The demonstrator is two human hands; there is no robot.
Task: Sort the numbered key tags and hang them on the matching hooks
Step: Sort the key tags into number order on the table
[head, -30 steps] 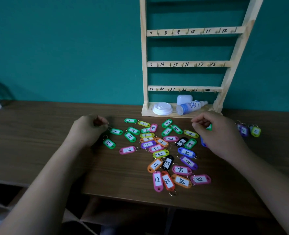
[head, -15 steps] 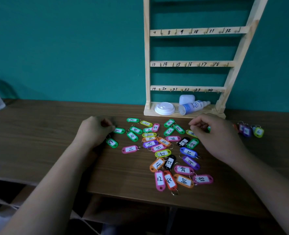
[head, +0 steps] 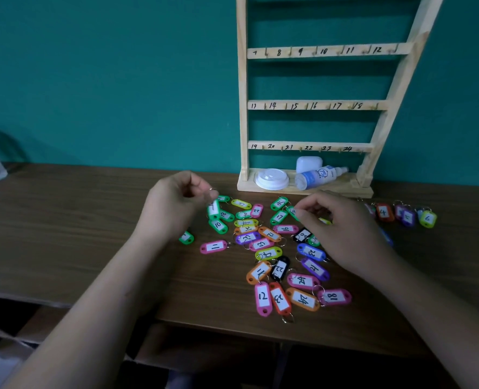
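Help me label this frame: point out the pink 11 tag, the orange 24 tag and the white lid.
pink 11 tag (head: 213,246), head view, on its white label.
orange 24 tag (head: 303,299), head view, on its white label.
white lid (head: 272,178), head view, middle of its top.

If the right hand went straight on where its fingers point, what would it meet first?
Probably the green tag just at the fingertips of the right hand, then green tag 17 beyond; depth is unclear.
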